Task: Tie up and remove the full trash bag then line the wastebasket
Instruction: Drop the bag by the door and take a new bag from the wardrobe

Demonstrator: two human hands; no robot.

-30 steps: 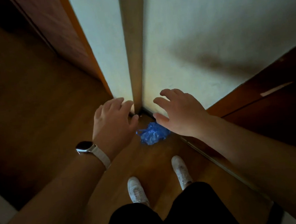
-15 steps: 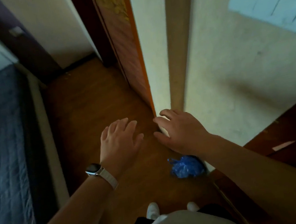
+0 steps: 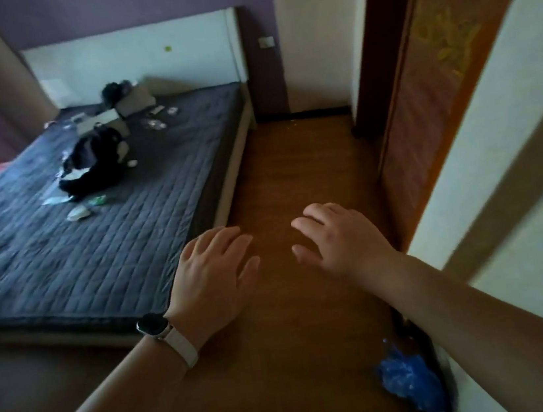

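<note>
A crumpled blue plastic bag [image 3: 411, 381] lies on the wooden floor at the lower right, against the wall corner and partly behind my right forearm. My left hand [image 3: 215, 275], with a watch on its wrist, hovers palm down over the floor, fingers apart and holding nothing. My right hand [image 3: 338, 238] is stretched out beside it, also empty with fingers spread. Both hands are well ahead of the bag and apart from it. No wastebasket is in view.
A bed [image 3: 92, 222] with a dark quilted cover fills the left, strewn with a black bag [image 3: 95, 165], boxes and litter. A wooden door [image 3: 427, 92] and a pale wall [image 3: 511, 153] stand on the right. Wooden floor [image 3: 293, 175] runs between bed and door.
The view has lifted from the floor corner to the bedroom. The blue bag has slid toward the lower right of the frame. Both hands stay open and empty.
</note>
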